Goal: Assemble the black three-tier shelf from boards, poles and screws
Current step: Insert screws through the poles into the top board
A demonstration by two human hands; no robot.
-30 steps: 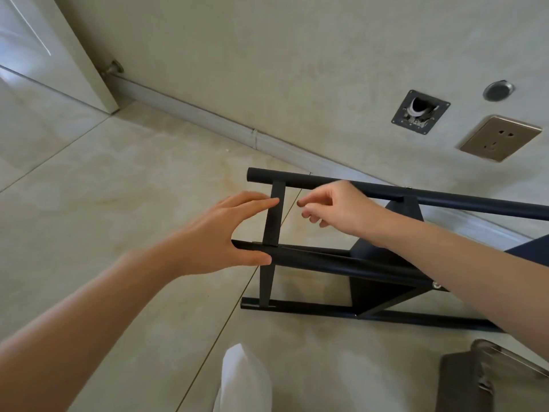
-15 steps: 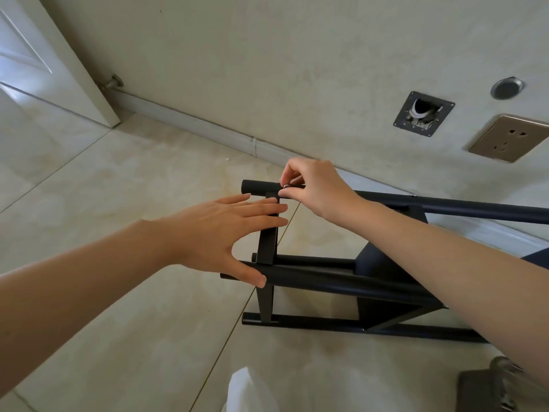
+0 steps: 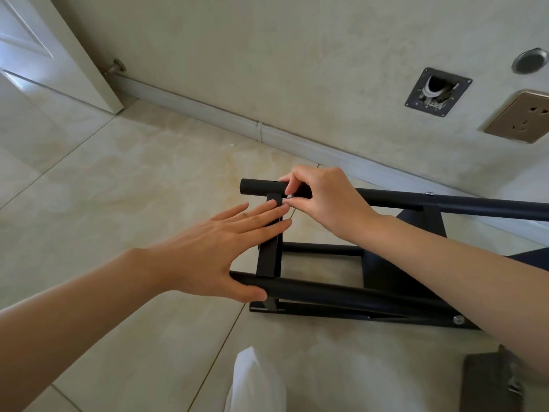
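Note:
The black shelf frame (image 3: 341,295) lies on its side on the tiled floor, poles running left to right. A flat black crossbar (image 3: 269,260) joins the upper pole (image 3: 463,205) to the nearer pole. My left hand (image 3: 219,251) lies with straight fingers against the crossbar, thumb resting on the nearer pole. My right hand (image 3: 320,197) is at the joint of crossbar and upper pole, pinching a small silver screw (image 3: 288,197) between thumb and fingertips. A black shelf board (image 3: 421,224) shows behind my right forearm.
The wall and skirting run close behind the frame, with a socket (image 3: 523,117) and a pipe outlet plate (image 3: 436,92). A white door (image 3: 38,46) stands at far left. A white bag (image 3: 255,382) and a dark object (image 3: 490,382) lie near the bottom edge.
My right hand moved left from the pole's middle to the crossbar joint and now pinches a screw there. My left hand flattened its fingers against the crossbar.

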